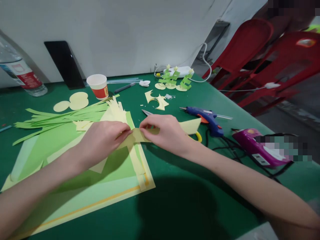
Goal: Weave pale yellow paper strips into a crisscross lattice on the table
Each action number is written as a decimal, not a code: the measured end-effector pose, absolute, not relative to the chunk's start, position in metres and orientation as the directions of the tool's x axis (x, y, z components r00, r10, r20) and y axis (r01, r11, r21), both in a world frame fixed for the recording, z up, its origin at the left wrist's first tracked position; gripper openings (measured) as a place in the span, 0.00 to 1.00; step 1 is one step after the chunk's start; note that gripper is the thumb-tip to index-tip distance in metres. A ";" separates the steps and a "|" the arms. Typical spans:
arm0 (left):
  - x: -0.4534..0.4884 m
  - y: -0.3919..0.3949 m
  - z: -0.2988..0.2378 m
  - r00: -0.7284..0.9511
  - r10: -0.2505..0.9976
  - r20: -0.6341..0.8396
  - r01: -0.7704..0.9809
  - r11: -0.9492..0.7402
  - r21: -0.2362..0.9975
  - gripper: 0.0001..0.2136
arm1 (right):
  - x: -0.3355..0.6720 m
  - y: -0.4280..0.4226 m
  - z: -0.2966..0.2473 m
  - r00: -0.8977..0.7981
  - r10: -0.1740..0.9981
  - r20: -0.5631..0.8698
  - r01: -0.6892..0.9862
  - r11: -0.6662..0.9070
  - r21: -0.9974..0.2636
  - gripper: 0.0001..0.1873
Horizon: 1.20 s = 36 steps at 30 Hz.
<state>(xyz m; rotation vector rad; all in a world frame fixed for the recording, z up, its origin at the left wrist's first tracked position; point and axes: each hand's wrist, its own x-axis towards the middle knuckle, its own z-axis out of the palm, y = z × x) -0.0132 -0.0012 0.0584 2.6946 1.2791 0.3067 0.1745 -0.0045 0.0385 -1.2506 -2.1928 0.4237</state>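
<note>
Stacked green and yellow paper sheets (82, 196) lie closest, on the green table (190, 200). Above them the left hand (105, 140) and right hand (166, 133) meet, each with fingers closed narrowly to pinch a yellow paper strip (137, 135). The strip runs between them and pokes out past the right hand. Yellow-handled scissors (198, 136) lie partly hidden under that hand. Just right sit a blue glue gun (207, 117) and a purple glue gun (252, 146). Left of the hands, green paper strips (60, 118) fan out beside yellow paper circles (72, 101). Farther back stand a paper cup (98, 86), small paper trees (172, 80) and a water bottle (22, 75).
</note>
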 end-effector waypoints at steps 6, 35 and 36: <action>-0.013 -0.011 0.054 0.705 0.693 0.154 0.691 -0.719 0.075 0.11 | 0.171 -0.008 0.036 -0.408 0.852 0.327 0.559 0.517 -0.648 0.07; -0.047 0.010 0.085 0.715 0.478 0.511 0.637 -0.746 -0.194 0.07 | 0.201 0.002 0.068 -0.351 0.650 0.675 0.589 0.713 -0.381 0.07; -0.041 0.004 0.084 0.758 0.434 0.487 0.597 -0.761 -0.253 0.06 | 0.193 -0.005 0.066 -0.399 0.622 0.673 0.556 0.748 -0.361 0.07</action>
